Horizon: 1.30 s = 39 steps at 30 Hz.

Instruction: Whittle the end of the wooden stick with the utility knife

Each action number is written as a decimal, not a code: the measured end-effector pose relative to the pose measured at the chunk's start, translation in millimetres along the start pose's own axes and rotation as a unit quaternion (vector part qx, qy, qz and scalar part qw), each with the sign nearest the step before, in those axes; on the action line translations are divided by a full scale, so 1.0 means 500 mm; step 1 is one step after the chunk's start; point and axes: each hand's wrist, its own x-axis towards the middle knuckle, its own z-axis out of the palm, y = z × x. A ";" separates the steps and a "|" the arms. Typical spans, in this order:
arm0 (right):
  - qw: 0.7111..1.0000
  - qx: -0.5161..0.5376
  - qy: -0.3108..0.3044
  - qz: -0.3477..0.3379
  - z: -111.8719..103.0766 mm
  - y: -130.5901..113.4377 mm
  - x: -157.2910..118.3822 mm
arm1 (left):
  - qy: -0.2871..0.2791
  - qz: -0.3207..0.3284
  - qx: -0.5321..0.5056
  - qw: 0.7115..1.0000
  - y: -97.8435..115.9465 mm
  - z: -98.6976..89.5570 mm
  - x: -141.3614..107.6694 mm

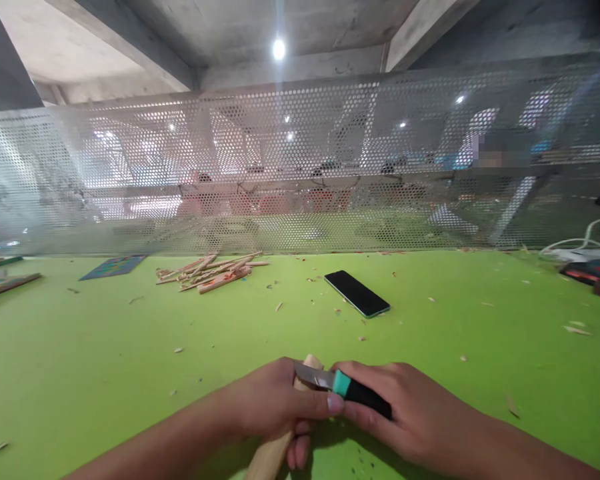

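At the bottom centre, my left hand (275,400) is wrapped round a pale piece of wood (270,455) that points away from me. Its thumb reaches toward the knife's collar. My right hand (405,407) grips a carving knife (364,395) with a black and teal handle. The short metal blade (314,375) lies across the wood near its far end, pointing left. Part of the wood is hidden beneath my left fingers.
A black-screened phone (357,293) lies beyond my hands. Wood offcuts (215,272) are heaped at the back left, beside a patterned card (113,267). Shavings dot the green table (105,360). A perforated metal screen (290,173) borders the far edge; white cables (587,241) sit right.
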 end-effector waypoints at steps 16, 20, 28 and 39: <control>1.000 0.010 -0.007 -0.010 -0.001 0.004 0.003 | 0.005 0.019 -0.022 1.000 0.009 0.014 -0.004; 1.000 0.001 0.015 -0.003 0.005 -0.001 -0.001 | 0.030 0.016 -0.030 0.999 0.005 0.014 -0.002; 0.999 -0.030 0.030 0.012 0.014 0.000 0.000 | 0.089 0.035 -0.037 0.995 0.002 0.030 0.002; 0.996 0.018 0.070 0.058 0.022 0.000 0.002 | 0.170 0.012 -0.053 0.984 -0.003 0.043 0.005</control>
